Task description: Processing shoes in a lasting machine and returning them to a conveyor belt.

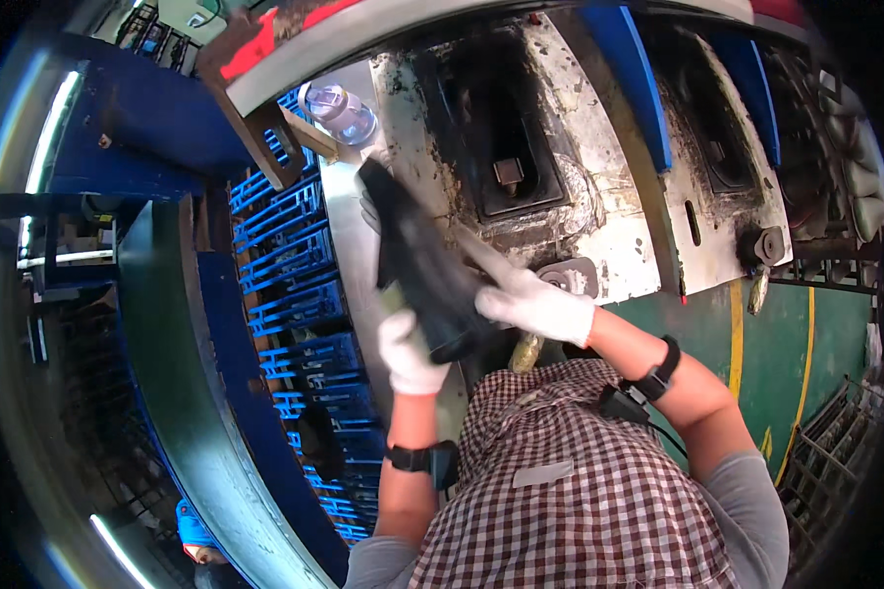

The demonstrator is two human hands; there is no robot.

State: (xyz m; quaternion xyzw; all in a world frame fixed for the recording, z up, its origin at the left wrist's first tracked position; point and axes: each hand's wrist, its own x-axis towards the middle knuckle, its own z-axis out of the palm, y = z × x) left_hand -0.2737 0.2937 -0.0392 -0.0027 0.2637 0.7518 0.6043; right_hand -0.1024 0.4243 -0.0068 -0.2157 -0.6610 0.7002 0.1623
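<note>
A long black shoe [424,260], blurred by motion, is held tilted in front of my apron, its narrow end pointing up and to the left. My left hand [408,355], in a white glove, is closed around its lower left side; some of the fingers are hidden. From the right, my gloved right hand [540,304] grips the shoe's edge between thumb and fingers, with one finger stretched along it. Just beyond the shoe lies a stained metal bench [403,118].
A black-rimmed recess [521,206] is set into the bench. A clear plastic jug [340,113] stands at its far left corner. Blue racks [285,285] line the left side, beside a long green conveyor belt [182,334]. Blue upright panels [634,79] divide the bench.
</note>
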